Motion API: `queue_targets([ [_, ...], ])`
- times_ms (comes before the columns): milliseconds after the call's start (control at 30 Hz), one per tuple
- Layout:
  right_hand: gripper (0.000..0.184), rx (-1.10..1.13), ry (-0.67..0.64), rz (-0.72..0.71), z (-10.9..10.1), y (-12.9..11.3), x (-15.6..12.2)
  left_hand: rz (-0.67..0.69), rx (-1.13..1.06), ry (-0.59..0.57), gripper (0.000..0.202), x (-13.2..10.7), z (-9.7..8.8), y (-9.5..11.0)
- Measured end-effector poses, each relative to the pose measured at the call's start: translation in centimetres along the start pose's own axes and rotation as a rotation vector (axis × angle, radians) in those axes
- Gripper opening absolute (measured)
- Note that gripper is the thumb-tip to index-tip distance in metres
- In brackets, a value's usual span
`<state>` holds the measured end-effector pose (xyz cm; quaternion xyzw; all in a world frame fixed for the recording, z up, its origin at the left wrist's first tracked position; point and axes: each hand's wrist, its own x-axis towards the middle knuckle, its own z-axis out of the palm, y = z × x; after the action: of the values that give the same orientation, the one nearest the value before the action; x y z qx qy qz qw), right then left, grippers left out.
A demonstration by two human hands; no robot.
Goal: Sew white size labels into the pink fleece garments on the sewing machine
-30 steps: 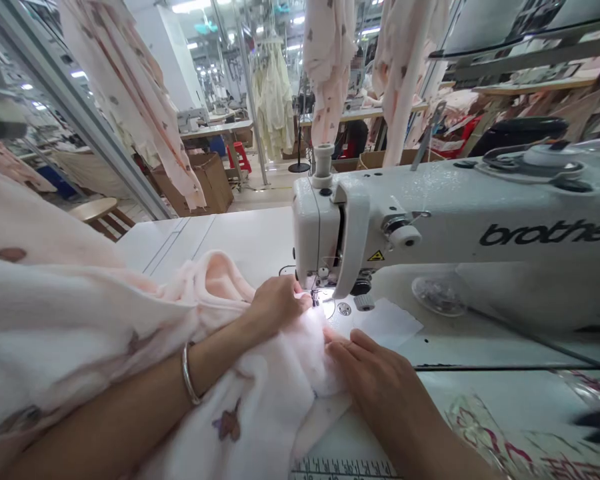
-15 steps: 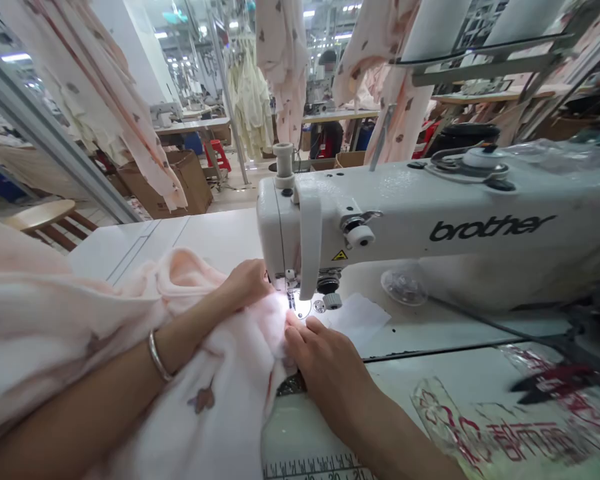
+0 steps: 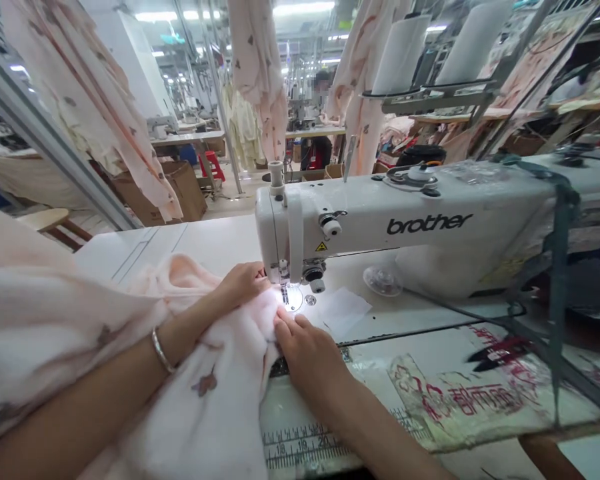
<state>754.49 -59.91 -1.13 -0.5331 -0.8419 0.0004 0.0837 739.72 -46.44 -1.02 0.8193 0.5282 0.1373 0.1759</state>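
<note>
Pale pink fleece fabric (image 3: 225,413) with small brown printed motifs drapes over the left side of the table and reaches the lit presser foot (image 3: 285,293) of a white sewing machine (image 3: 360,223). My left hand (image 3: 247,280), fingers curled, is closed on the fabric just left of the needle area; a silver bangle (image 3: 161,350) circles that wrist. In front of the presser foot, my right hand (image 3: 310,350) pinches the fabric's edge between thumb and fingers. Its fingertips sit close to the needle plate (image 3: 295,300).
A white scrap (image 3: 347,308) and a clear round plastic piece (image 3: 383,281) lie under the machine arm. Dark snips (image 3: 500,353) rest at the right, and a printed ruler (image 3: 300,445) runs along the front. Thread cones (image 3: 400,53) and hanging garments (image 3: 260,80) stand behind.
The camera view has shifted, showing more of the machine's right end and the front ruler. Both hands keep nearly the same place beside the presser foot, still on the fabric.
</note>
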Motion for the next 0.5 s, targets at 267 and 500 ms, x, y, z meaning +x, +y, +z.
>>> queue_targets([
  [267, 0.043, 0.369, 0.497, -0.287, -3.3, -4.9, -4.0, -0.099, -0.218, -0.014, 0.036, -13.7, -8.4, 5.4],
  [500, 0.016, 1.125, 0.218, 0.06, -6.3, -4.6, -6.1, -0.131, -0.543, -0.232, 0.019, -18.7, -10.3, 8.3],
])
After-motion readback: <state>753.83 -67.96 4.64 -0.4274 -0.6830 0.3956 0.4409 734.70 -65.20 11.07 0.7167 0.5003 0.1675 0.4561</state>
